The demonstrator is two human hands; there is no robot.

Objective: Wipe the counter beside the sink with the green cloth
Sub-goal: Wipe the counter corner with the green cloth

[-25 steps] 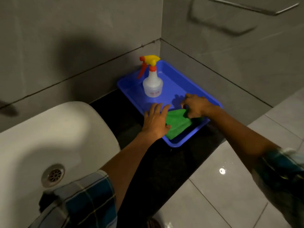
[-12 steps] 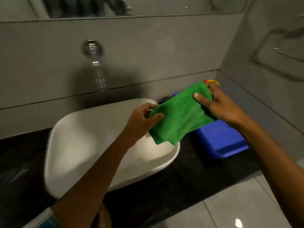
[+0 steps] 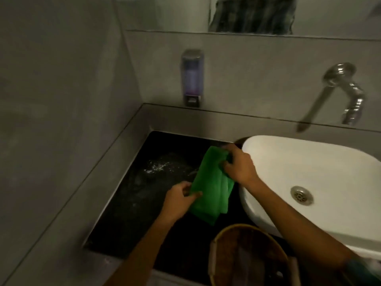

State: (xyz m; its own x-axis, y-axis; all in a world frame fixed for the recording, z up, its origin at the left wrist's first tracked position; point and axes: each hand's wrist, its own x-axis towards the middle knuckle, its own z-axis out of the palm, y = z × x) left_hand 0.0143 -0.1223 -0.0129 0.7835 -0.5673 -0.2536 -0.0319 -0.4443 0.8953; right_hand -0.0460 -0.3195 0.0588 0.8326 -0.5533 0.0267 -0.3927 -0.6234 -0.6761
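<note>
Green cloth [image 3: 210,186] pinched between both hands' fingers [image 3: 193,195].

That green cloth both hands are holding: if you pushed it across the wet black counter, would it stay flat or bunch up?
Probably bunch: the green cloth already folds and droops between the left hand and right hand, so it looks floppy. It seems light, since fingertips alone pinch it. The droplets on the counter would likely soak in and make it drag.
</note>
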